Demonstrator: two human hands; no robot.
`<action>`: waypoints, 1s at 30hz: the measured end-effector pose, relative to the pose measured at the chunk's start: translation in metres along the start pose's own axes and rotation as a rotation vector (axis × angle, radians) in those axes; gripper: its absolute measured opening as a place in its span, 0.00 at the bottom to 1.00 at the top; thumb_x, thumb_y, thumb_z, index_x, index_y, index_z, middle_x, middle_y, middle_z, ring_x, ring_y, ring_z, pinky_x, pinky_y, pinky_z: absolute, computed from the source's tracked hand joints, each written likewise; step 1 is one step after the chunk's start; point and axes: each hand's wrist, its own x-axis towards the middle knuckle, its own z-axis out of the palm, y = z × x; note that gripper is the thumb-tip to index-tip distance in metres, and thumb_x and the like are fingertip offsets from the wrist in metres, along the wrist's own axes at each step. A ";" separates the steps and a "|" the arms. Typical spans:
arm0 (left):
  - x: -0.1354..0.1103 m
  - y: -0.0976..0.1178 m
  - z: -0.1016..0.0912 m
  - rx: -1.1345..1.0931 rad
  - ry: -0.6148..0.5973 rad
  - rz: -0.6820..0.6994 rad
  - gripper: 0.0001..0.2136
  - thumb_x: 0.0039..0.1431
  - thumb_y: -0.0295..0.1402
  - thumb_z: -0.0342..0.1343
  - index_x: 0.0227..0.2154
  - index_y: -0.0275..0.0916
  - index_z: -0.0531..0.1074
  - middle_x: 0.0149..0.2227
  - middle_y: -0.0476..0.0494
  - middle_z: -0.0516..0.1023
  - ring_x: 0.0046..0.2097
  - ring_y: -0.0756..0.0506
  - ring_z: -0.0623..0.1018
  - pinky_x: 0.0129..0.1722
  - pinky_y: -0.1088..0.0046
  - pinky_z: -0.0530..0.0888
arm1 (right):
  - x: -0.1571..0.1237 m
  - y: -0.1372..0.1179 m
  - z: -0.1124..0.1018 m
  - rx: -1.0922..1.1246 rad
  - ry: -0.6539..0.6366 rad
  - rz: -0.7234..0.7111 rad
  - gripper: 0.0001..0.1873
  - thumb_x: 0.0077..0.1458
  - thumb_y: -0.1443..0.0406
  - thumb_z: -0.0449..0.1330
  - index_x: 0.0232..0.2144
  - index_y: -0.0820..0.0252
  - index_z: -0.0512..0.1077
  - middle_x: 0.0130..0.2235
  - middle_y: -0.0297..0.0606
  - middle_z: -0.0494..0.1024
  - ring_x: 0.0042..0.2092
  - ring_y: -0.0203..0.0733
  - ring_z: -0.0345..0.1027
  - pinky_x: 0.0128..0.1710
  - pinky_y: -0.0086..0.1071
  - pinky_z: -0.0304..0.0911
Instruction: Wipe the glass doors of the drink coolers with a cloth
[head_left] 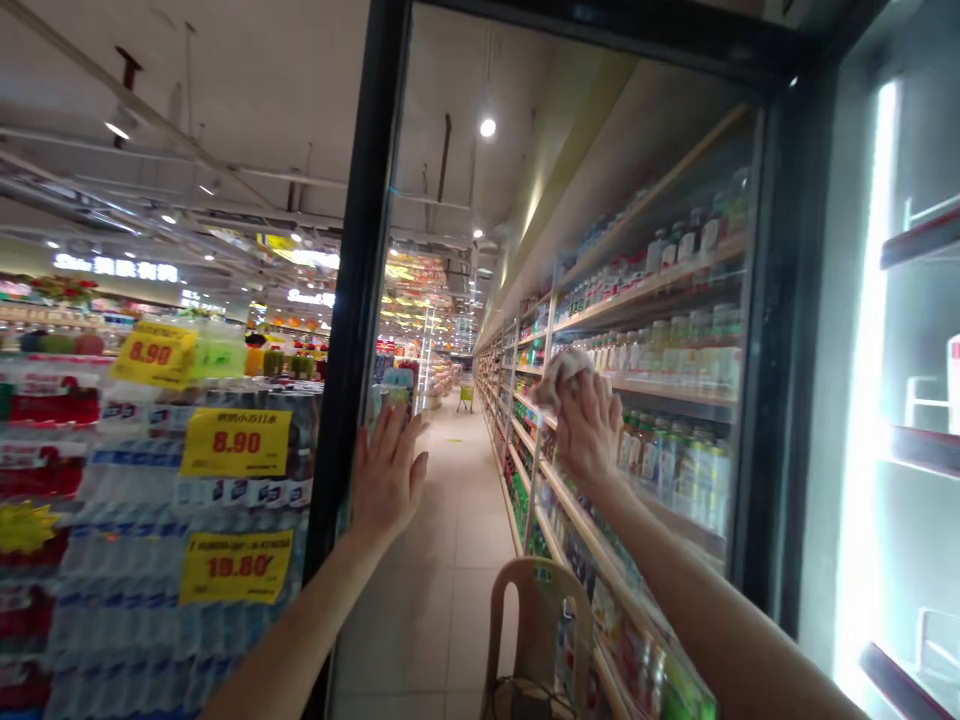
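A glass door [457,500] in a black frame [349,250] stands open in front of me. My left hand [386,470] lies flat against the glass near the frame's left upright, fingers spread, holding nothing. Further right, my right hand [589,425] presses a pale crumpled cloth [564,375] onto the pane, its fingers over the cloth. Shelves of bottles [675,345] and an aisle floor [442,540] show through the glass.
A lit cooler interior with a bright light strip [862,400] and shelf edges is at the right. Stacked packs of bottles [120,560] with yellow price signs [236,442] stand at the left. Beyond the glass is a beige chair [536,580] and a distant yellow-green cart [466,394].
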 end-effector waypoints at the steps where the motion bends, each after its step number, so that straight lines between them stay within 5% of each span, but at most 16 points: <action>1: -0.004 -0.002 -0.002 -0.007 0.006 0.010 0.23 0.62 0.33 0.44 0.60 0.40 0.52 0.62 0.37 0.56 0.65 0.43 0.52 0.62 0.57 0.48 | 0.013 0.004 0.000 -0.016 0.009 0.089 0.23 0.59 0.62 0.45 0.56 0.58 0.61 0.61 0.45 0.57 0.64 0.50 0.41 0.60 0.51 0.42; 4: -0.008 -0.005 -0.005 -0.037 0.026 0.036 0.24 0.61 0.32 0.44 0.61 0.41 0.51 0.63 0.38 0.55 0.65 0.43 0.51 0.63 0.59 0.46 | 0.020 -0.007 0.001 0.010 -0.066 0.069 0.24 0.58 0.62 0.46 0.57 0.56 0.60 0.62 0.44 0.55 0.65 0.52 0.39 0.60 0.52 0.40; 9: -0.007 -0.007 -0.007 -0.085 0.046 0.087 0.24 0.62 0.30 0.42 0.61 0.42 0.50 0.63 0.39 0.54 0.65 0.44 0.51 0.62 0.59 0.48 | -0.064 -0.072 -0.002 0.234 -0.231 -0.602 0.21 0.55 0.63 0.51 0.52 0.48 0.65 0.62 0.32 0.57 0.65 0.47 0.37 0.63 0.50 0.35; 11: -0.008 -0.009 -0.006 -0.076 0.036 0.092 0.24 0.61 0.30 0.43 0.61 0.42 0.50 0.63 0.39 0.55 0.65 0.44 0.51 0.62 0.59 0.48 | -0.081 -0.075 0.000 0.281 -0.237 -0.780 0.20 0.55 0.62 0.51 0.51 0.47 0.66 0.62 0.28 0.57 0.65 0.45 0.39 0.63 0.48 0.35; 13: -0.008 -0.011 -0.002 -0.059 0.030 0.090 0.24 0.61 0.29 0.43 0.60 0.41 0.51 0.62 0.38 0.56 0.65 0.44 0.51 0.62 0.59 0.49 | -0.070 -0.056 0.001 0.234 -0.220 -0.672 0.22 0.55 0.64 0.51 0.52 0.47 0.64 0.62 0.30 0.57 0.65 0.45 0.40 0.63 0.49 0.36; 18: -0.009 -0.013 0.007 -0.043 0.061 0.090 0.24 0.60 0.30 0.46 0.60 0.41 0.53 0.62 0.38 0.58 0.65 0.44 0.52 0.62 0.60 0.50 | -0.016 0.026 -0.002 -0.024 -0.043 0.045 0.28 0.57 0.64 0.47 0.60 0.54 0.54 0.64 0.45 0.51 0.64 0.54 0.42 0.58 0.55 0.44; 20: -0.008 -0.014 0.009 -0.048 0.070 0.083 0.24 0.60 0.30 0.46 0.60 0.41 0.53 0.61 0.38 0.58 0.65 0.44 0.53 0.62 0.60 0.50 | -0.035 0.038 -0.010 -0.064 -0.041 0.062 0.29 0.57 0.64 0.47 0.61 0.54 0.52 0.64 0.46 0.49 0.65 0.55 0.40 0.58 0.54 0.45; 25: -0.008 -0.015 0.010 -0.057 0.067 0.081 0.25 0.60 0.30 0.45 0.60 0.43 0.52 0.62 0.39 0.57 0.64 0.44 0.53 0.62 0.59 0.50 | -0.134 0.050 -0.028 0.005 -0.223 -0.356 0.26 0.53 0.70 0.51 0.54 0.46 0.62 0.60 0.38 0.59 0.63 0.50 0.46 0.60 0.51 0.46; 27: -0.008 -0.014 0.010 -0.057 0.068 0.074 0.25 0.60 0.30 0.45 0.60 0.43 0.51 0.62 0.40 0.57 0.64 0.43 0.54 0.62 0.58 0.50 | -0.140 0.080 -0.029 -0.058 -0.177 -0.233 0.25 0.54 0.68 0.49 0.55 0.50 0.62 0.60 0.43 0.59 0.62 0.54 0.48 0.58 0.55 0.48; 30: -0.007 -0.012 0.009 -0.056 0.068 0.059 0.25 0.60 0.30 0.46 0.60 0.42 0.52 0.62 0.38 0.57 0.64 0.42 0.54 0.62 0.57 0.51 | -0.115 0.140 -0.030 -0.179 -0.021 0.246 0.26 0.58 0.63 0.45 0.59 0.60 0.56 0.61 0.55 0.54 0.61 0.60 0.48 0.53 0.60 0.52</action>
